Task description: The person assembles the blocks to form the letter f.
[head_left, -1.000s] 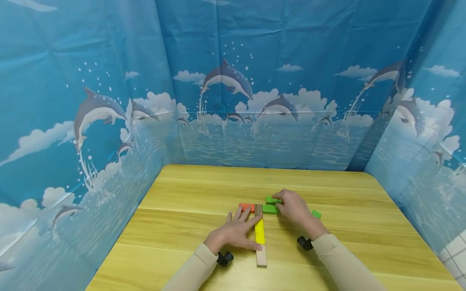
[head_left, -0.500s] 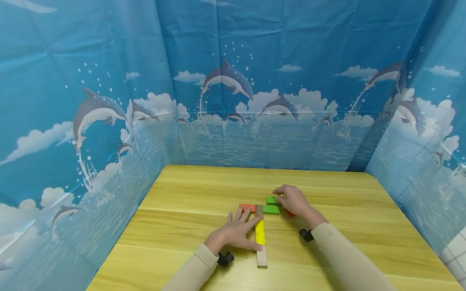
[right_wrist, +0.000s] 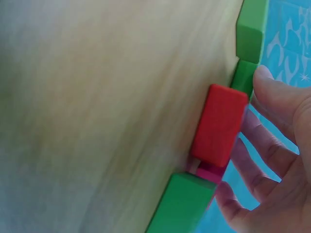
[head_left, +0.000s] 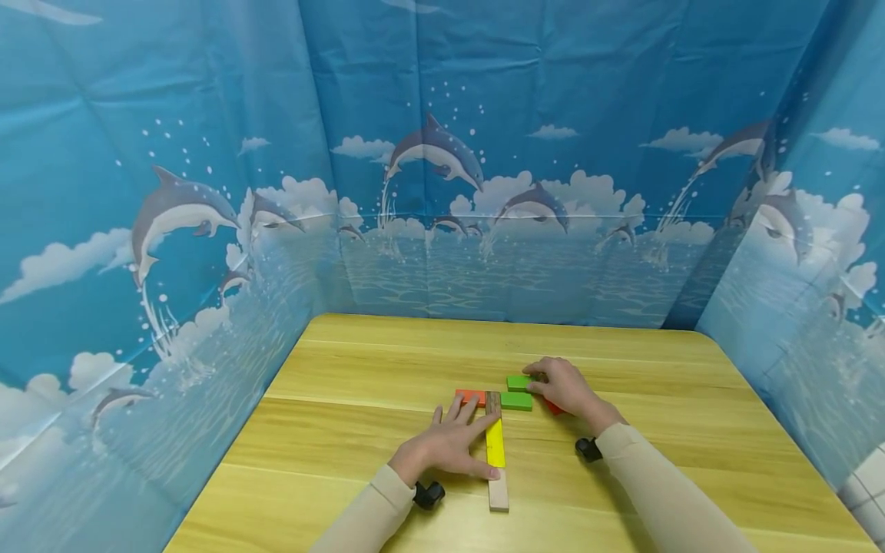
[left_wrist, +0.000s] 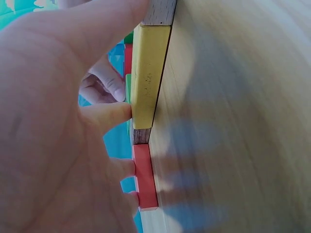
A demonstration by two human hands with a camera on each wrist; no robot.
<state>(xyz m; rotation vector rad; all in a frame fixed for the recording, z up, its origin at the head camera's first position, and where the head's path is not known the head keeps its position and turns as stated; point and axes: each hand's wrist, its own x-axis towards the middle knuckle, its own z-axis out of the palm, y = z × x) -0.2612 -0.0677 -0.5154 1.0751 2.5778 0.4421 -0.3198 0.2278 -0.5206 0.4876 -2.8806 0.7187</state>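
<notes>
My left hand (head_left: 449, 445) lies spread over a T-shaped row of flat blocks, fingers extended. Its fingertips press on the red block (head_left: 470, 396) and near the dark brown block (head_left: 493, 402). The left thumb touches the pale wood block (head_left: 498, 495), beyond the yellow block (head_left: 495, 444). My right hand (head_left: 563, 388) pinches the right end of the rear green block (head_left: 518, 382), thumb in front and index finger behind. Another green block (head_left: 516, 401) lies just before it. In the right wrist view, a second red block (right_wrist: 220, 125) stands near the right fingers.
A magenta block (right_wrist: 211, 171) and a further green block (right_wrist: 180, 206) lie past the second red one in the right wrist view. The wooden tabletop (head_left: 359, 361) ends at a blue dolphin curtain (head_left: 470, 276) at the back and sides.
My right hand lifted slightly off the rear green block, then came back down to it. The second red block came into sight under the right hand. My left hand has stayed put.
</notes>
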